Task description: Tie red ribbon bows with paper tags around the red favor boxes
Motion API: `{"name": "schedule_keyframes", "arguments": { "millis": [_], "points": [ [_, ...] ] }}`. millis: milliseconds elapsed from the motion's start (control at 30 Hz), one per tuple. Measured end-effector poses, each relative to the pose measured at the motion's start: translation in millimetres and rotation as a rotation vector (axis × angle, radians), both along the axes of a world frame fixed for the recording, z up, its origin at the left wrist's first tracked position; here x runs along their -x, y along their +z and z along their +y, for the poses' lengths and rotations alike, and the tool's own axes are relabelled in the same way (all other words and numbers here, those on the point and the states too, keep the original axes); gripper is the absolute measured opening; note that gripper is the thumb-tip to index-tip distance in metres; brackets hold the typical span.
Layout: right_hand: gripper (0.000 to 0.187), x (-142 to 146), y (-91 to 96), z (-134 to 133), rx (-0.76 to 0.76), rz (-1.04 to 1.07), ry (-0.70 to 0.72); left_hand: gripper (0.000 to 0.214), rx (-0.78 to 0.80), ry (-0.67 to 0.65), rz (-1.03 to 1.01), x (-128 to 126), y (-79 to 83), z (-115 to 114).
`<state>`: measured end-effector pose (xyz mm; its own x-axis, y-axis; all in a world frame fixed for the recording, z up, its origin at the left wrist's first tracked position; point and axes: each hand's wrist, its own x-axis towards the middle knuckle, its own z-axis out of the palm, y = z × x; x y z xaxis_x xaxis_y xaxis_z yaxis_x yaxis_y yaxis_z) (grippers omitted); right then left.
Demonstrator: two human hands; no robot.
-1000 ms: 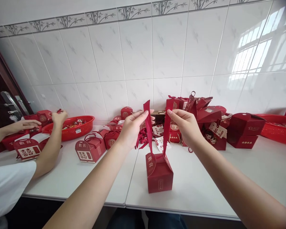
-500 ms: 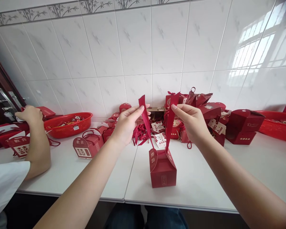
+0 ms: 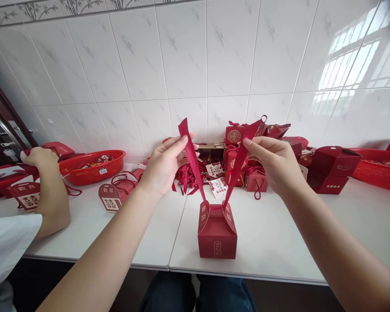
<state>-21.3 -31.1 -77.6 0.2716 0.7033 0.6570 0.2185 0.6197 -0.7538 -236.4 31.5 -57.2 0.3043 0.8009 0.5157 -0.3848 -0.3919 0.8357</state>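
Note:
A small red gift box point(image 3: 217, 236) stands upright on the white table in front of me, its two side flaps leaning inward at the top. Through these flaps runs a red ribbon point(image 3: 193, 162), its two ends rising in a V. My left hand point(image 3: 165, 162) pinches one end between thumb and fingers. The other end is pinched the same way by my right hand point(image 3: 273, 160). Both ends are pulled fairly taut above the box, and no knot shows. What lies inside the box is hidden.
Red boxes point(image 3: 256, 178), a heap of ribbons point(image 3: 186, 177) and printed tags point(image 3: 218, 187) lie behind. Red baskets point(image 3: 94, 175) stand on both sides. A co-worker's arm point(image 3: 53, 195) reaches among boxes at left. A tiled wall point(image 3: 188, 56) backs the white table point(image 3: 273, 242).
My hands have moved apart, spreading the ribbon ends wider. The box appears slightly further left and lower in view. The co-worker's arm has barely moved.

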Motion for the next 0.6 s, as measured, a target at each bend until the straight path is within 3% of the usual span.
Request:
{"name": "schedule_keyframes", "arguments": {
  "millis": [133, 300, 400, 600],
  "points": [
    [0.028, 1, -5.1, 1, 0.048, 0.022, 0.029, 0.02, 0.024, -0.032, 0.033, 2, -1.9, -2],
    [0.029, 7, -3.9, -2, 0.118, 0.166, 0.227, 0.022, 0.048, -0.094, 0.051, -1, -3.9, -6],
    [0.03, 15, -2.2, -3, 0.138, 0.148, 0.218, 0.028, 0.008, -0.115, 0.086, -7, -7.0, -10],
    [0.019, 27, -5.8, -4, 0.216, -0.041, 0.094, 0.076, -0.015, -0.132, 0.365, -15, -15.8, -25]
  ]
}}
